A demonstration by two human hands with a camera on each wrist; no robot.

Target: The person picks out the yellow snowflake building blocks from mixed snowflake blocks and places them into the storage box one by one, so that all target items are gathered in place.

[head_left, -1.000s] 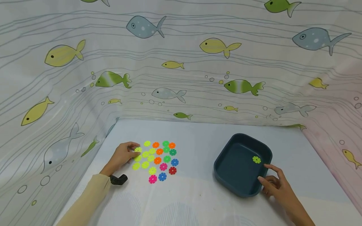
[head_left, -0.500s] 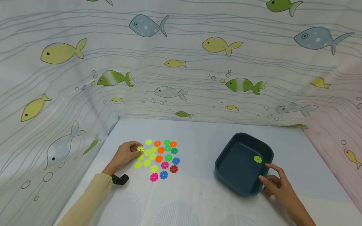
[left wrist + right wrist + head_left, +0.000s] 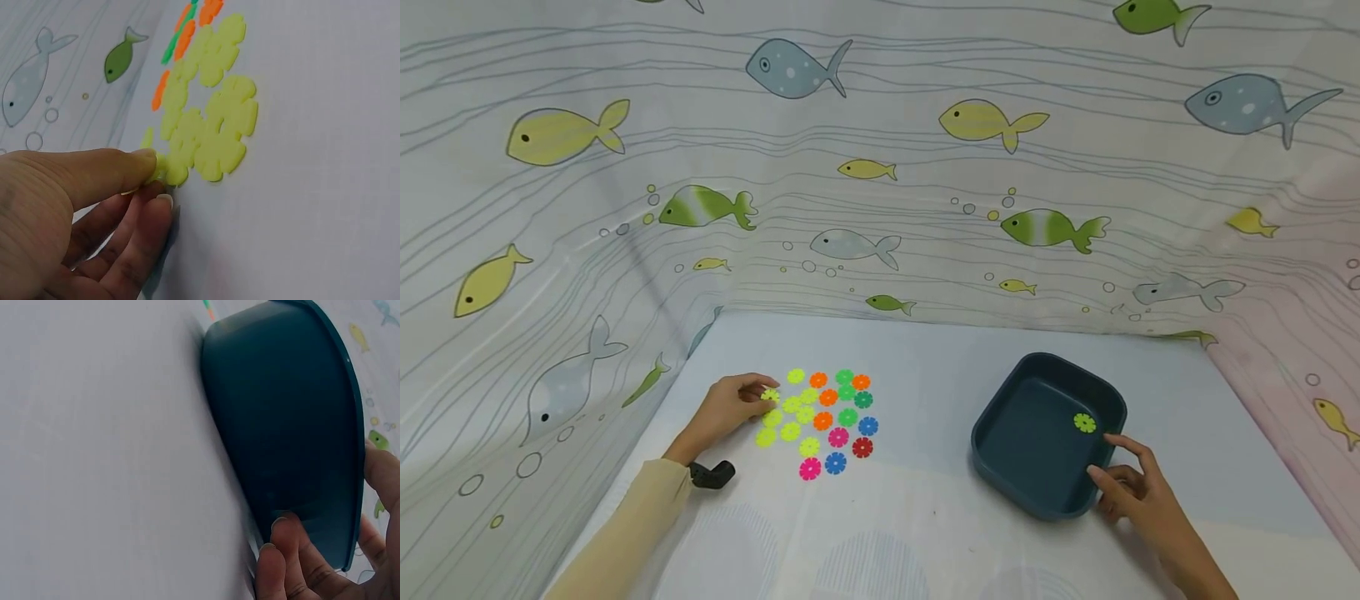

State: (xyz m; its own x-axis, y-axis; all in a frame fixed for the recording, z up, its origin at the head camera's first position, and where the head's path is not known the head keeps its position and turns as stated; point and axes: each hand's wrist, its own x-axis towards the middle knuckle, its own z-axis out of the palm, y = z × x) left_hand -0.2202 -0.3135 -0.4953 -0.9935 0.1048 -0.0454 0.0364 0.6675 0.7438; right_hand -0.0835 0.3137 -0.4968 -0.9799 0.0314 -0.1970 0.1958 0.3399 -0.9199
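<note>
With the left hand [image 3: 727, 408] I'm pinching a yellow disc [image 3: 770, 394] left of the other discs [image 3: 823, 425]; the tray [image 3: 1030, 442] is lying well to its right, the right hand [image 3: 1138, 493] gripping the tray's side.

Since 0.5 s ago: left hand [image 3: 727, 410] and pinched yellow disc [image 3: 770, 394] slightly further left relative to loose discs [image 3: 823, 417]; black wrist piece [image 3: 711, 476] likewise. Over full second: head view shifted slightly, loose discs now higher in it.
</note>
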